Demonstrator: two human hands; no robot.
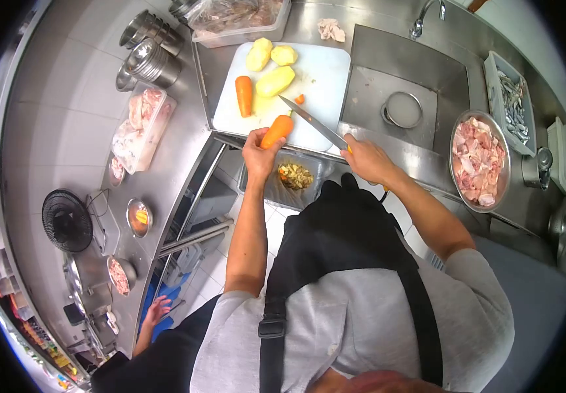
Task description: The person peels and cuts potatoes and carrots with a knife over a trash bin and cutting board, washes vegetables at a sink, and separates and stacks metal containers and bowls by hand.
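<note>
My left hand (pixel 260 156) is closed around the lower end of a peeled carrot (pixel 277 131) at the front edge of the white cutting board (pixel 325 72). In my right hand (pixel 367 159) is the handle of a kitchen knife (pixel 312 122), its blade pointing up and left over the board. The blade lies just above the carrot, near a small cut carrot end (pixel 299 99). Another peeled carrot (pixel 244 96) rests at the left of the board. Three peeled potatoes (pixel 275 82) lie toward the back.
Below the board's edge sits a bin of peelings (pixel 296 176). A sink (pixel 420 85) with a round strainer lies to the right, beyond it a bowl of raw meat (pixel 479 162) and a tray of small fish (pixel 513 105). Another person's hand (pixel 158 310) shows at lower left.
</note>
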